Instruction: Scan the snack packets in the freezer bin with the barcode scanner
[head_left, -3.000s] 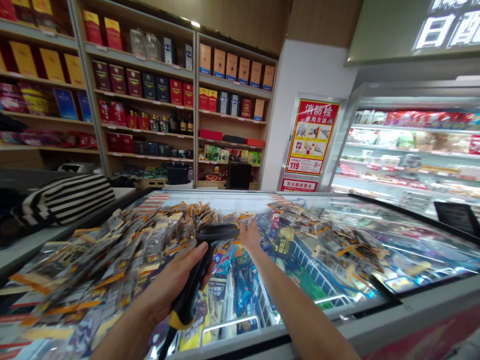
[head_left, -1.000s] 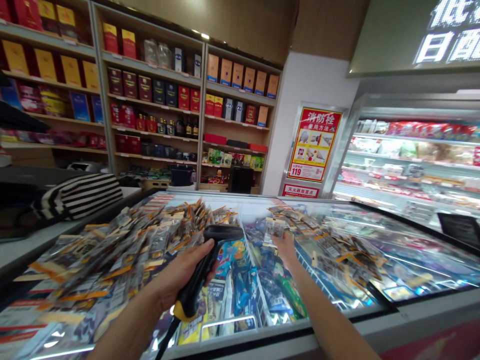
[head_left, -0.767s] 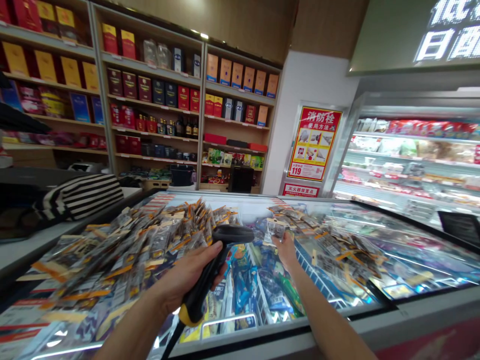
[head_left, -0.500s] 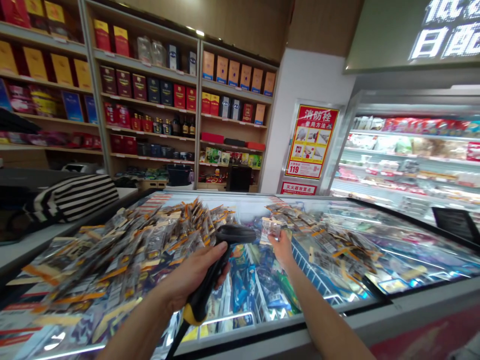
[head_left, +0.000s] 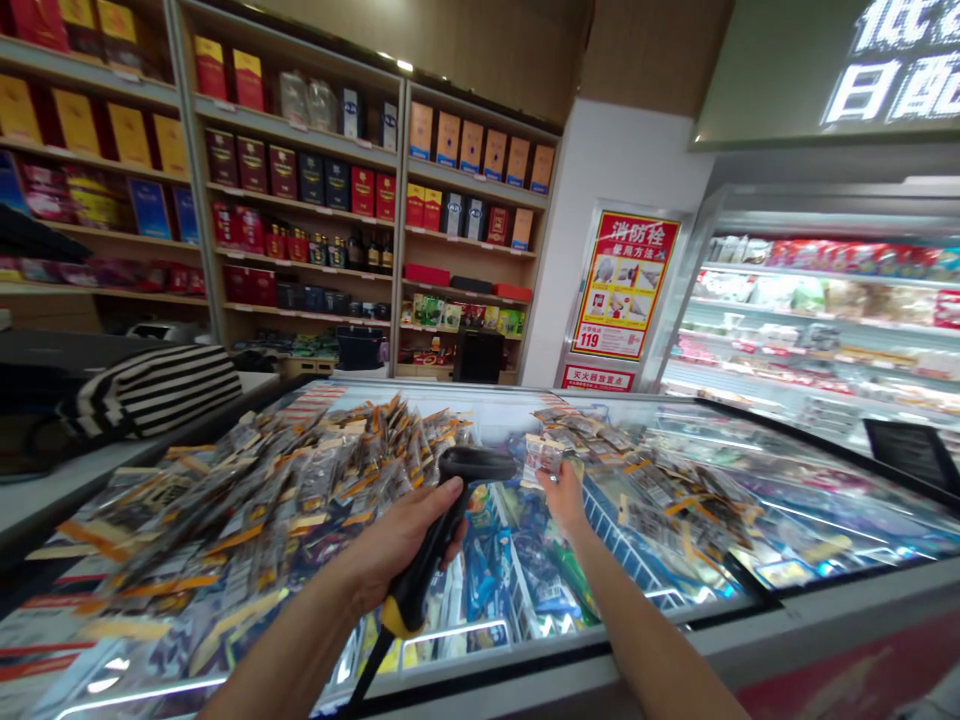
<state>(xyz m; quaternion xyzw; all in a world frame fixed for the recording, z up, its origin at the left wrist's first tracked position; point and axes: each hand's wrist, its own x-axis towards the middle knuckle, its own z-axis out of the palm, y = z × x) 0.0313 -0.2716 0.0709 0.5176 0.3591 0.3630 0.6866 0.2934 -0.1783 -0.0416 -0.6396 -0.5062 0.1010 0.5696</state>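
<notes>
My left hand is wrapped round the handle of a black and yellow barcode scanner, whose head points right. In front of the scanner head, my right hand pinches a small clear packet with a pale printed label. Both hands are above the glass top of a chest freezer. On the left part of the glass lies a large heap of similar packets with orange strips. A smaller pile of packets lies to the right of my right hand.
Under the glass are wire baskets with blue packages. A striped bag sits on the counter at left. Shelves of boxed goods stand behind, a red fire-hydrant poster hangs on the wall, and a lit refrigerated display is at right.
The scanner and my left hand have shifted slightly to the right. My right hand keeps its place with the packet, and the view has moved a little.
</notes>
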